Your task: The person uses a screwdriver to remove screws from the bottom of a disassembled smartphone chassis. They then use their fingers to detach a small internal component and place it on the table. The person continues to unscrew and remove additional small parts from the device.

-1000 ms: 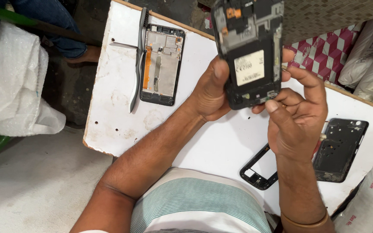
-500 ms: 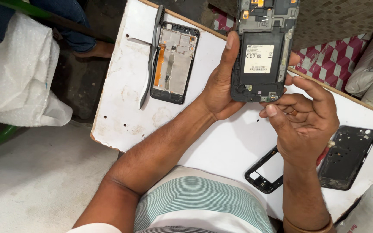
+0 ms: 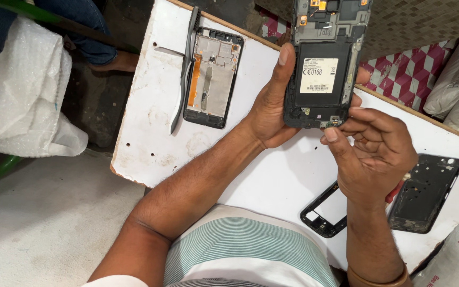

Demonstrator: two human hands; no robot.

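Head camera: my left hand (image 3: 272, 114) grips an opened phone chassis (image 3: 325, 64), now raised higher above the white board (image 3: 150, 122) than a second ago. My right hand (image 3: 370, 151) pinches at its bottom-edge connector (image 3: 331, 123), fingertips now touching it.

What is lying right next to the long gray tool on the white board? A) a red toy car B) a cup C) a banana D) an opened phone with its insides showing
D: the gray tool lies along the left edge of an opened phone on the white board, its metal and orange inner parts showing.
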